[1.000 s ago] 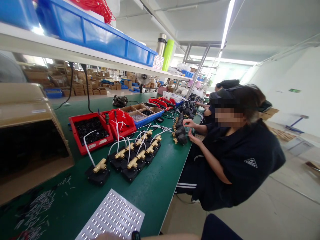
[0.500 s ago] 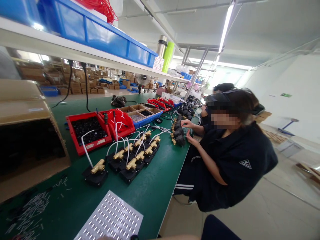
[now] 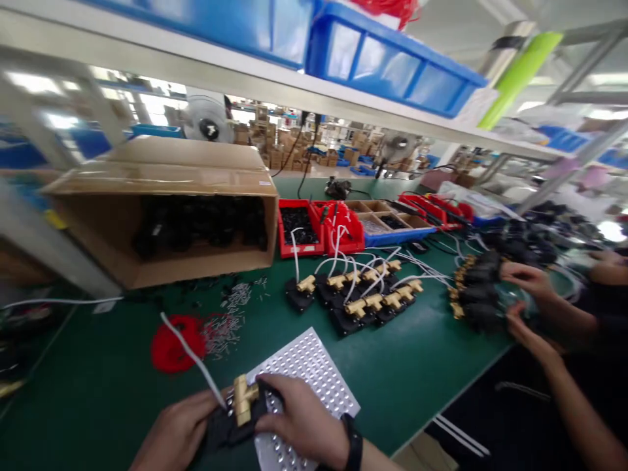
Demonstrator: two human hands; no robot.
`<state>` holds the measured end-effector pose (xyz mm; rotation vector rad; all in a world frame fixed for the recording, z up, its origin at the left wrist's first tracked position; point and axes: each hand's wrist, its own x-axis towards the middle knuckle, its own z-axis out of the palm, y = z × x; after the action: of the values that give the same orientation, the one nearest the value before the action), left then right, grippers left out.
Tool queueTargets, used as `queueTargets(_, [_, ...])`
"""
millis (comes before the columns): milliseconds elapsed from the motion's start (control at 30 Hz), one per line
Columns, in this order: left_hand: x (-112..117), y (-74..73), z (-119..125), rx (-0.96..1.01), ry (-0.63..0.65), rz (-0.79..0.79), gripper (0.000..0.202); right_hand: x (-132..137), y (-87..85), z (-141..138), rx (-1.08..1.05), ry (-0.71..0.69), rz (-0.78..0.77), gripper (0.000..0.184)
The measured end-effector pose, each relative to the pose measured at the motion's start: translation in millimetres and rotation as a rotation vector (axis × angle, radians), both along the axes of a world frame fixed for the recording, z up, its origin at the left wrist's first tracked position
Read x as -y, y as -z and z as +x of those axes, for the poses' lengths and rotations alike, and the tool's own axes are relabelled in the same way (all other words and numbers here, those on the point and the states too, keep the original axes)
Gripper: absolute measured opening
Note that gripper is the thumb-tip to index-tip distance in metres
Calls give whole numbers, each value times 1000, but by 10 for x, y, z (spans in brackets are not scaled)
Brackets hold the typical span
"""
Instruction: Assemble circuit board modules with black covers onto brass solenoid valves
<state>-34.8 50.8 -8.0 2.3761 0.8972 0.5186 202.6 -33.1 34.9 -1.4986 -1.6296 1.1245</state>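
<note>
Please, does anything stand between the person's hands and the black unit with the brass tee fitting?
Nothing visible does: left hand and right hand hold the black unit from opposite sides, and its white cable leans away upward.

Backlight is bright; metal plate point(image 3: 322, 374) glints; edges stretch, apparently motion-blurred.

Left hand point(image 3: 173, 428): holds a black box point(image 3: 223, 430) topped by a brass fitting point(image 3: 243, 400), white cable point(image 3: 195, 358) attached.
Right hand point(image 3: 305, 418): grasps the box's other side, near a patterned metal plate point(image 3: 321, 369).
Green bench point(image 3: 392, 366): similar boxes point(image 3: 346, 320) sit near red bins point(image 3: 305, 250).
Co-worker's hands point(image 3: 532, 281): beside more black boxes, right.
</note>
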Motion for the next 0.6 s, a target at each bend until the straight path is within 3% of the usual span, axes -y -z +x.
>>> queueTargets(100, [9, -108, -3, -125, 76, -30, 45, -238, -119, 112, 54, 37, -2, 24])
queueTargets(200, [12, -200, 52, -107, 8, -88, 40, -671, -150, 140, 432, 185, 74, 22])
queueTargets(267, [42, -234, 87, 9, -102, -220, 33, -1005, -116, 88, 716, 236, 112, 25])
queueTargets(333, [100, -267, 105, 260, -354, -444, 24, -1308, -43, 1, 871, 283, 110, 28])
queueTargets(467, [278, -392, 33, 903, -1020, -935, 11, -1656, 158, -152, 1001, 300, 108, 33])
queueTargets(533, [379, -466, -32, 1148, -1198, -1107, 22, -1704, 238, -177, 1043, 276, 118, 34])
queueTargets(600, [474, -503, -74, 1341, -1278, -1208, 31, -1710, 281, -168, 1069, 245, 121, 34])
